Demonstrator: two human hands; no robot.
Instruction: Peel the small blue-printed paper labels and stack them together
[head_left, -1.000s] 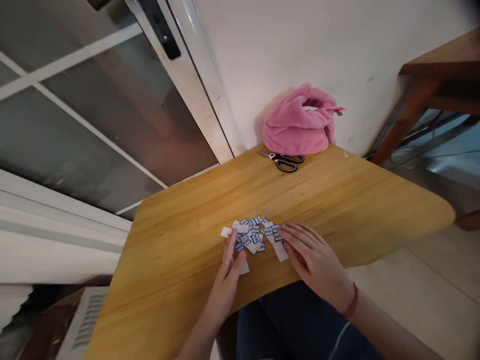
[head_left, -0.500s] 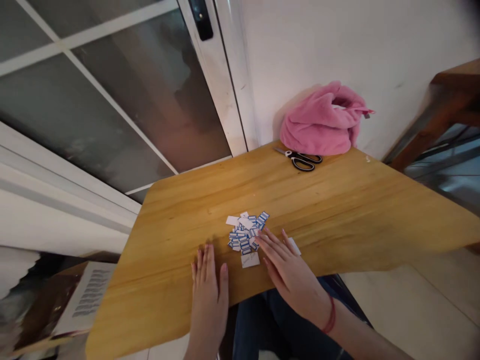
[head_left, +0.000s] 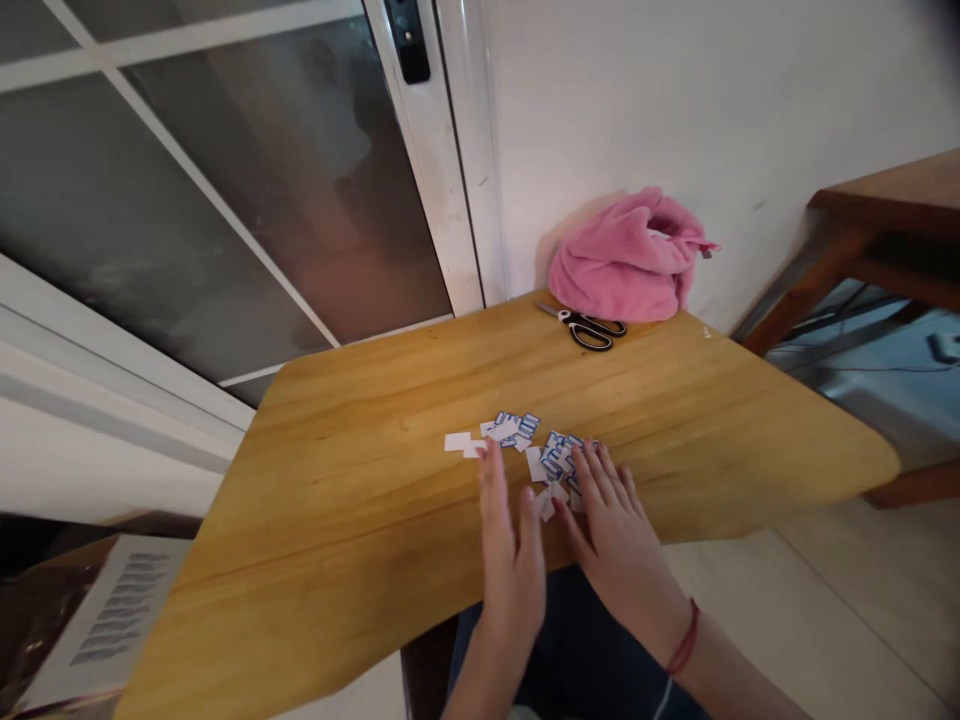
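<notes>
Many small paper slips (head_left: pixel 555 455), white and blue-edged, lie loose on the wooden table (head_left: pixel 360 500) in two clusters. My right hand (head_left: pixel 619 515) rests flat with spread fingers over the right cluster and covers part of it. On its edge, with fingers straight and the thumb apart, my left hand (head_left: pixel 506 545) stands near the left cluster; its fingertips are at a white slip (head_left: pixel 474 449). Another plain white slip (head_left: pixel 457 441) lies farther left. Neither hand grips anything.
Black-handled scissors (head_left: pixel 589 328) lie at the back of the table, beside a pink plush bag (head_left: pixel 630 258) against the wall. A glass-paned door (head_left: pixel 285 180) borders the far left side. A cardboard box (head_left: pixel 97 620) is at lower left, and a wooden desk (head_left: pixel 892 200) stands at right.
My left hand has moved right to the slips and turned onto its edge. My right hand has slid right. The single pile has spread into two clusters. The camera view has shifted slightly.
</notes>
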